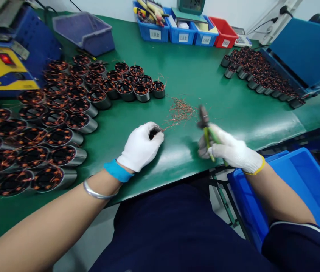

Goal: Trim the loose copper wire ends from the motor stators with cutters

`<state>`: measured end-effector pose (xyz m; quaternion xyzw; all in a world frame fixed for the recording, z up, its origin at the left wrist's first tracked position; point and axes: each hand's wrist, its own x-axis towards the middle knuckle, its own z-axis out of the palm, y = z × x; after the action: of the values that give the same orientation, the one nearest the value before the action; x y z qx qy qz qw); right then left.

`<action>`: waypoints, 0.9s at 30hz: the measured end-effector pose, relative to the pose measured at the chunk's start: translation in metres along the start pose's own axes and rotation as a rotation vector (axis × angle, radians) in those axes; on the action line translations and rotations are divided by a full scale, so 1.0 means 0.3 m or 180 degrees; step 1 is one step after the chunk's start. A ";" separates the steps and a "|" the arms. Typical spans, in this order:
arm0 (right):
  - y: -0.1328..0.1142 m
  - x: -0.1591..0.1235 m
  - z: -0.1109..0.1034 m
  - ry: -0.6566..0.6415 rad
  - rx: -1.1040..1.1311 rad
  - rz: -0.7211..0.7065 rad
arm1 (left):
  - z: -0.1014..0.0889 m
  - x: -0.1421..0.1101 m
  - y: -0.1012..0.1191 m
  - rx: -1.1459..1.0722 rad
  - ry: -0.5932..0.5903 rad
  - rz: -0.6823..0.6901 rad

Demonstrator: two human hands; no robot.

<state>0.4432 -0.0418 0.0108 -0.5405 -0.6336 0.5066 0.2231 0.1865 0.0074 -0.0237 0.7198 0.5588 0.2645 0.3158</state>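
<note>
My left hand [143, 146], in a white glove with a blue cuff, is wrapped round a wound motor stator [154, 132] at the front of the table. Most of that stator is hidden by the glove; its dark opening and a few copper wire ends show. My right hand [225, 147], gloved in white with a yellow hem, grips wire cutters [207, 130] with green handles. Their dark jaws point up and are blurred, apart from the stator. Between and beyond my hands lies a loose heap of cut copper wires [182, 110].
Many stators [59, 138] crowd the left side; another group [262, 73] stands back right beside a blue case [309, 51]. A purple bin [99, 39], blue tool bins [153, 33] and a red bin [222, 32] line the back. A blue crate [299, 177] sits below the right edge.
</note>
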 end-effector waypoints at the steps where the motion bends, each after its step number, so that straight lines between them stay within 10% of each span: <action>1: -0.034 0.009 0.036 -0.0475 0.0571 0.0278 | 0.000 0.000 -0.001 -0.0013 0.0003 0.0023; 5: -0.095 0.053 0.124 -0.1112 0.1625 0.1115 | 0.001 0.000 0.000 -0.0078 -0.0051 0.0035; 18: -0.084 0.081 0.151 -0.0947 0.1594 0.1008 | 0.001 0.006 -0.005 -0.0029 -0.0099 0.0093; 24: -0.071 0.086 0.156 -0.0813 0.1058 0.0858 | -0.014 -0.011 0.013 0.0354 -0.0021 0.0025; 27: -0.058 0.051 0.111 -0.0266 -0.0365 0.0572 | -0.045 -0.032 0.014 0.1087 0.0020 -0.0151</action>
<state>0.4028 -0.0395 0.0093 -0.5855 -0.6192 0.5096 0.1190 0.1769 -0.0005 -0.0119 0.7487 0.6134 0.1605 0.1934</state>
